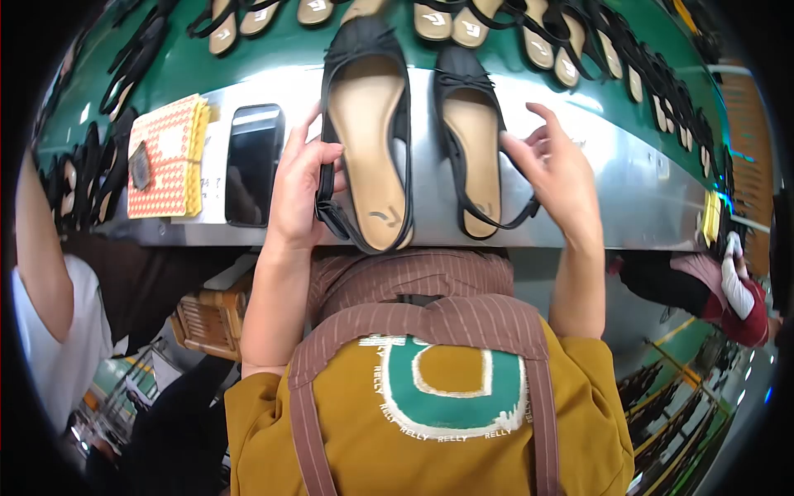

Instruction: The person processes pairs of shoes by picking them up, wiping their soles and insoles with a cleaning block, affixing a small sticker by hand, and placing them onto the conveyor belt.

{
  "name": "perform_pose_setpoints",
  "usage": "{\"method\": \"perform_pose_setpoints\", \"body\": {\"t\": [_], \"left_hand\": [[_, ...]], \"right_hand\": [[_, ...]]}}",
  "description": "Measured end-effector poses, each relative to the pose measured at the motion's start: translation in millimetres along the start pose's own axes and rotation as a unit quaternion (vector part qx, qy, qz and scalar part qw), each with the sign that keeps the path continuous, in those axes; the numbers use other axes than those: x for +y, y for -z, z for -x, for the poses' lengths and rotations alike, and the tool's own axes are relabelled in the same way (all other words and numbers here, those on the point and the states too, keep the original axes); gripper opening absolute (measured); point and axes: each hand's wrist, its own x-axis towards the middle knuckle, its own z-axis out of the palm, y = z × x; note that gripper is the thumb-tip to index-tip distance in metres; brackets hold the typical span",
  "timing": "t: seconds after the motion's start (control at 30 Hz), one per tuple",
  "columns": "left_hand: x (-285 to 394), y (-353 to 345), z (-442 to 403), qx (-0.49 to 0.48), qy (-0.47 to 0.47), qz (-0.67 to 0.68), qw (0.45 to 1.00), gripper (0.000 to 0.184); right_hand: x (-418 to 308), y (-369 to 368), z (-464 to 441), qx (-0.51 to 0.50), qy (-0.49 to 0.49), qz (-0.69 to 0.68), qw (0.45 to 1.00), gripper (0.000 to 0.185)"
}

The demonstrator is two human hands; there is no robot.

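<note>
Two black slingback shoes with tan insoles lie side by side, toes pointing away, on the metal table edge. My left hand [299, 178] holds the left shoe [368, 140] at its outer side, thumb over the rim and fingers partly hidden behind it. Beside the right shoe [471, 145] is my right hand [556, 169], its index finger raised and its fingers apart, the thumb close to the shoe's side. The right shoe's heel strap loops out toward my right wrist. Whether the thumb touches the shoe is unclear.
A black phone [254, 165] and a patterned stack of yellow-edged cards [168, 157] lie on the metal edge [620, 207] at left. Many black sandals [538, 37] stand on the green surface [273, 58] beyond. Another person's arm [41, 248] is at far left; another person [728, 289] is at right.
</note>
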Motion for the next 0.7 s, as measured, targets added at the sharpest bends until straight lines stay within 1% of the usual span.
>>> {"method": "perform_pose_setpoints", "body": {"t": [0.03,0.07,0.1,0.13,0.17,0.2,0.23,0.27,0.3,0.33,0.37,0.4,0.43,0.5,0.53,0.57,0.6,0.63,0.67,0.7], "left_hand": [[-0.9,-0.4,-1.5,0.020,0.022,-0.125,0.992,0.058],[-16.3,6.0,-7.0,0.053,-0.088,-0.349,0.932,0.056],[-20.7,-2.1,-10.5,0.082,-0.196,-0.548,0.809,0.055],[-20.2,-6.3,-0.4,0.109,-0.196,-0.641,0.734,0.056],[-16.9,-13.2,3.3,0.138,-0.277,-0.663,0.682,0.053],[-9.1,-22.9,7.6,0.136,-0.294,-0.610,0.724,0.050],[-2.3,-31.8,10.6,0.133,-0.306,-0.556,0.762,0.048],[-0.6,-38.1,10.9,0.067,-0.295,-0.432,0.849,0.049],[-2.0,-46.0,10.8,0.061,-0.293,-0.436,0.849,0.049],[-4.4,-55.8,10.1,-0.019,-0.182,-0.295,0.938,0.051],[-5.3,-61.5,8.1,-0.095,-0.061,-0.142,0.983,0.053],[-8.5,-62.1,1.7,-0.158,0.019,-0.117,0.980,0.055],[-15.6,-67.7,0.3,-0.146,0.005,-0.105,0.984,0.056],[-14.3,-71.5,1.5,-0.156,0.002,-0.089,0.984,0.058],[-12.2,-74.7,4.1,-0.157,0.003,-0.091,0.983,0.058],[-8.1,-79.7,7.5,-0.154,-0.027,-0.100,0.983,0.060],[-5.2,-84.2,10.1,-0.147,-0.058,-0.107,0.982,0.062],[-4.4,-88.9,12.2,-0.141,-0.060,-0.104,0.983,0.062],[-4.4,-93.9,14.2,-0.131,-0.082,-0.140,0.978,0.065],[-4.2,-95.2,15.4,-0.120,-0.102,-0.177,0.972,0.068]], "right_hand": [[10.7,-10.8,-8.1,-0.001,0.003,0.088,0.996,0.054],[19.0,-24.7,-16.9,-0.014,0.010,0.104,0.994,0.050],[21.3,-33.4,-21.9,-0.028,0.016,0.119,0.992,0.046],[22.0,-34.7,-22.0,-0.023,0.008,0.119,0.993,0.046],[22.1,-35.5,-22.3,-0.004,0.033,0.116,0.993,0.042],[21.8,-36.7,-22.7,0.014,0.058,0.113,0.992,0.038],[15.0,-33.8,-20.7,0.015,0.051,0.112,0.992,0.038],[4.0,-26.1,-16.5,0.032,0.061,0.124,0.990,0.037],[-7.5,-19.0,-12.5,0.048,0.071,0.134,0.987,0.035],[-15.5,-13.9,-9.6,0.077,0.104,0.139,0.982,0.036],[-23.0,-9.9,-7.0,0.081,0.098,0.135,0.983,0.036],[-30.3,-5.9,-4.8,0.084,0.117,0.132,0.981,0.036],[-37.3,-2.3,-3.3,0.087,0.137,0.129,0.978,0.037],[-42.7,3.7,-1.8,0.090,0.131,0.111,0.981,0.040],[-40.2,6.8,-4.3,0.063,0.119,0.056,0.989,0.042],[-36.6,9.5,-7.6,0.034,0.109,0.002,0.993,0.043],[-26.9,9.2,-12.9,0.032,0.112,0.004,0.993,0.043],[-12.0,5.2,-19.1,-0.052,0.092,-0.155,0.982,0.045],[-1.6,-0.1,-22.1,-0.137,0.069,-0.306,0.940,0.048],[2.9,-6.7,-21.4,-0.144,0.073,-0.303,0.939,0.048]]}}
